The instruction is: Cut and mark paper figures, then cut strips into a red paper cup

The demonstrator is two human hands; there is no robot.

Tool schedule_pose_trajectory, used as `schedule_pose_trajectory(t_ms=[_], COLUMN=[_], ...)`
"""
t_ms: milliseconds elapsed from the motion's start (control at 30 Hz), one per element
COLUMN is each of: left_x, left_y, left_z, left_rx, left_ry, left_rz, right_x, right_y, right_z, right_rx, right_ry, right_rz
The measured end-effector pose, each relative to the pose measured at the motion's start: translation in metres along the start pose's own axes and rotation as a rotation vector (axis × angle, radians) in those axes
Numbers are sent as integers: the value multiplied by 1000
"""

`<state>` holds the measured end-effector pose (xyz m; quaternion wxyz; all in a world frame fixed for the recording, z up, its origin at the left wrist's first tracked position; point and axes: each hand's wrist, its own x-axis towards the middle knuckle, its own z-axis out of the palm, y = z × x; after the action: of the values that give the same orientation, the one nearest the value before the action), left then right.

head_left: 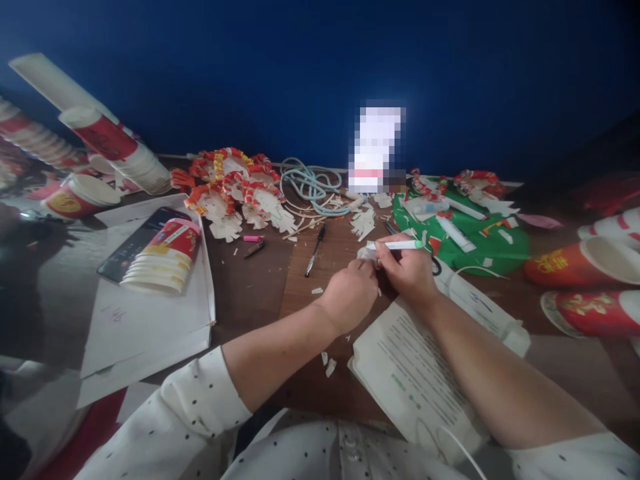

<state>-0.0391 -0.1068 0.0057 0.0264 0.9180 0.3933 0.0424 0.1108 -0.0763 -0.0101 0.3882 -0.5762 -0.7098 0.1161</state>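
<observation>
On the brown tabletop [250, 287], to the right of the black pen [316, 249], the right hand [413, 270] pinches a white marker [400, 245]. The left hand [353, 293], right of the pen and nearer the wearer, bends its fingers closed on a paper piece [367, 254]. The marker looks light, stiff and perhaps slippery, best gripped along its barrel; the paper seems flimsy, best pinned at an edge. Fingers hide much of the paper's outline, and the marker's tip is hard to make out.
</observation>
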Motion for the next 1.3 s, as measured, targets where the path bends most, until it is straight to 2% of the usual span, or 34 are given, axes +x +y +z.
schedule_pose_trajectory(t_ms=[1300], left_x=[0], left_y=[-1], left_z=[3], left_rx=[-8], left_ry=[-18], left_rz=[10], right_x=[1], right_y=[-1], right_z=[-2], right_rx=[-8], right_ry=[-29], right_rz=[28])
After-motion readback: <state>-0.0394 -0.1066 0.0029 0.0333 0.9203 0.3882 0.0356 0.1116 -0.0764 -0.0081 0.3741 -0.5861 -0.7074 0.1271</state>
